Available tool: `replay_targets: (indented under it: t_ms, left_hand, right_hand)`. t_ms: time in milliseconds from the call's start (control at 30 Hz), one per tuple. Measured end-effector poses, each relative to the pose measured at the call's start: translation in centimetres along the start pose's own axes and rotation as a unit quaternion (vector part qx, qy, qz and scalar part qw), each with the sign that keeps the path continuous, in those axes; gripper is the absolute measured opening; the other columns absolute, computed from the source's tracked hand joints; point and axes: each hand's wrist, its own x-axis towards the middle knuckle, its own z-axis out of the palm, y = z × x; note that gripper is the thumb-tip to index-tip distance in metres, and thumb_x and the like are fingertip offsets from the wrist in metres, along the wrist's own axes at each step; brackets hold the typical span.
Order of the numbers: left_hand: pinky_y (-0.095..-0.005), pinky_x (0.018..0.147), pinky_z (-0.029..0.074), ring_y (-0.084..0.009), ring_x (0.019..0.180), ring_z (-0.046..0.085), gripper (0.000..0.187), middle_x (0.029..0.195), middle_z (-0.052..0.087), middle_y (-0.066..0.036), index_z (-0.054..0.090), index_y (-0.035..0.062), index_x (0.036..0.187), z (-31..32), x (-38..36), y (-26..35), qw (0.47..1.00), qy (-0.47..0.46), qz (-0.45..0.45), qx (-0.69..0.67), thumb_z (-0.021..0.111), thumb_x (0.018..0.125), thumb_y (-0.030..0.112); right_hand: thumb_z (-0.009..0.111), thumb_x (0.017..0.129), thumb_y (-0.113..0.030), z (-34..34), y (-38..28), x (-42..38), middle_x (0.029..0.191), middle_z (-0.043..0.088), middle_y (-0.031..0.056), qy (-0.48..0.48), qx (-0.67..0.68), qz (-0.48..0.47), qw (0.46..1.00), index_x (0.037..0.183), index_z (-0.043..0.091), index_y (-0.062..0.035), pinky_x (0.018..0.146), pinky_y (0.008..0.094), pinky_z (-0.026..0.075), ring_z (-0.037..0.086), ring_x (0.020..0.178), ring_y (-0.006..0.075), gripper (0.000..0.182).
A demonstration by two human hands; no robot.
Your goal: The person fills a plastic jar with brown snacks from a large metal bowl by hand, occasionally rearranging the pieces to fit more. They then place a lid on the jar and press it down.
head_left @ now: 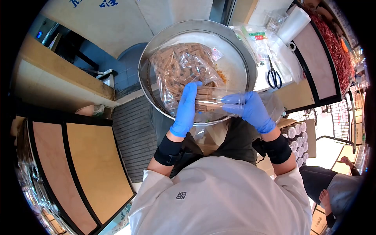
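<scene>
A clear plastic jar [216,92] lies on its side above the near part of the round metal pan [145,84], with brown flat pieces [204,98] stacked inside its left end. My left hand [188,106], in a blue glove, is closed around that left end. My right hand [250,111], also gloved in blue, reaches into the jar's right end, its stretched fingers showing through the plastic, fingertips a little apart from the pieces. Under and beyond my left hand, a big clear plastic bag [178,62] full of similar brown pieces rests in the pan.
Black-handled scissors [273,75], plastic packaging [252,37] and a plastic roll [294,24] lie on the right table. Several lidded jars [299,143] are grouped at lower right. Another person [333,188] is beyond them. A wooden-panelled cabinet [84,168] stands left.
</scene>
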Motion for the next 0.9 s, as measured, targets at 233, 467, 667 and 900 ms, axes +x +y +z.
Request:
replay_targets:
  t_ms: [233, 467, 667, 900]
  left_hand:
    - [-0.0268, 0.101, 0.038, -0.0105, 0.111, 0.050, 0.037, 0.117, 0.056, 0.000, 0.060, 0.0094, 0.121, 0.2, -0.3, 0.1, 0.998, -0.015, 0.041, 0.045, 0.047, 0.104, 0.040]
    - [-0.0287, 0.101, 0.040, -0.0117, 0.111, 0.052, 0.038, 0.118, 0.057, 0.000, 0.061, 0.0105, 0.122, 0.0, -0.4, 0.2, 0.999, -0.019, 0.016, 0.034, 0.048, 0.103, 0.040]
    - [-0.0291, 0.102, 0.039, -0.0123, 0.112, 0.052, 0.037, 0.118, 0.058, 0.000, 0.062, 0.0106, 0.123, 0.1, -0.2, 0.1, 0.999, -0.026, 0.025, 0.041, 0.049, 0.103, 0.040]
    - [-0.0289, 0.102, 0.039, -0.0123, 0.112, 0.052, 0.036, 0.118, 0.058, 0.000, 0.062, 0.0102, 0.122, 0.0, -0.1, -0.2, 0.997, -0.017, 0.039, 0.058, 0.049, 0.103, 0.039]
  right_hand:
    - [0.080, 0.082, -0.011, -0.2, -0.6, 0.0, 0.097, 0.075, 0.0083, -0.038, -0.053, 0.032, 0.997, 0.108, 0.073, 0.0008, 0.080, 0.0250, 0.054, 0.064, 0.085, 0.0068, 0.030]
    - [0.079, 0.083, -0.014, 0.2, 1.2, -0.6, 0.092, 0.075, 0.0074, -0.014, 0.007, 0.019, 1.000, 0.107, 0.073, 0.0016, 0.077, 0.0254, 0.054, 0.064, 0.082, 0.0070, 0.030]
    - [0.080, 0.082, -0.012, -0.1, 1.3, -0.4, 0.094, 0.075, 0.0077, -0.033, -0.060, -0.006, 0.998, 0.107, 0.073, 0.0019, 0.078, 0.0250, 0.054, 0.065, 0.082, 0.0076, 0.029]
    - [0.076, 0.085, -0.011, 0.2, 1.4, -0.5, 0.097, 0.074, 0.0075, -0.023, 0.005, -0.005, 1.000, 0.110, 0.072, 0.0023, 0.081, 0.0247, 0.054, 0.064, 0.086, 0.0075, 0.028]
